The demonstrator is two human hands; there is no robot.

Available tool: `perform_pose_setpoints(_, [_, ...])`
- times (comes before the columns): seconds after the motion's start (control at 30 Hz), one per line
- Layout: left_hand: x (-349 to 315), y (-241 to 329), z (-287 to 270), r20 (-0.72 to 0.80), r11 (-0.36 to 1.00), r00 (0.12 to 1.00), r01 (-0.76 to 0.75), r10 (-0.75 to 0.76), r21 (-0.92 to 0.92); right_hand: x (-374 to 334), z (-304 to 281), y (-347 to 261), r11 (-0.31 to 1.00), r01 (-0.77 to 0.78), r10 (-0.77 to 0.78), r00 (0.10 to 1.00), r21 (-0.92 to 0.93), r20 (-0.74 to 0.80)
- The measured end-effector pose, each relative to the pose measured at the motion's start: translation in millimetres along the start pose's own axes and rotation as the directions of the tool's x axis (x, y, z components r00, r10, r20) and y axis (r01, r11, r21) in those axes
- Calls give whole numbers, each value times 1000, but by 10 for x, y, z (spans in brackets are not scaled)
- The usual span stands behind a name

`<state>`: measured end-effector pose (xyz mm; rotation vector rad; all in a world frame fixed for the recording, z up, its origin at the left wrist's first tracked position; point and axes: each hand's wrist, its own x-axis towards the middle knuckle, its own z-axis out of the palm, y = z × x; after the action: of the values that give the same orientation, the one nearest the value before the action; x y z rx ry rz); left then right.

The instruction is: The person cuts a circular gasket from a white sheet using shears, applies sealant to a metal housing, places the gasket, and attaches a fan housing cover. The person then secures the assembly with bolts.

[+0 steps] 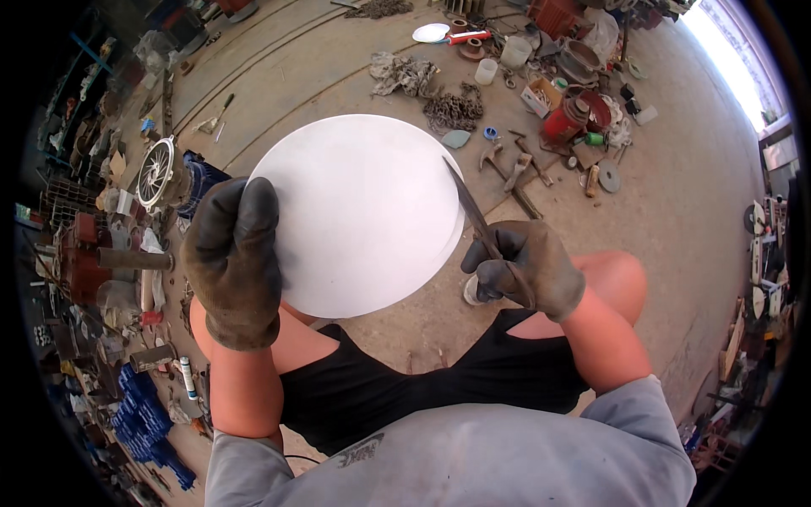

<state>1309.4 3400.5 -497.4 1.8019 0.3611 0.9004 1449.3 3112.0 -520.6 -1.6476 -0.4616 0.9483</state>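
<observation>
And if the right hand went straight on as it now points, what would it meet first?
Probably the right edge of the white round sheet; the dark shears in the right hand overlap it in view, though depth is unclear.

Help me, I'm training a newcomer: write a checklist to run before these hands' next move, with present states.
1. Both hands gloved, left hand and right hand: ok.
2. White disc held by the left hand at its left side: ok.
3. Dark bladed tool in the right hand, tip away from the left hand: ok.
4. Disc a single layer: cannot tell; a second edge shows at lower right.
5. Blade touching the disc: cannot tell; they overlap in view.
6. Knees covered: not ok; the right knee is bare.
</observation>
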Motion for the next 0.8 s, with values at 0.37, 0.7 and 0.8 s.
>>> perform_pose_setpoints(0.37, [53,64,-49,55,996,995,85,-86,28,38,-12,17,993,-2,5,1000,-116,28])
perform_pose_setpoints(0.7, [89,40,-124,150,996,985,85,-87,23,44,-9,-63,992,-86,89,995,-88,34])
perform_pose_setpoints(0.8, [97,12,-137,192,996,977,87,-91,33,49,-26,9,995,-41,46,998,-90,46])
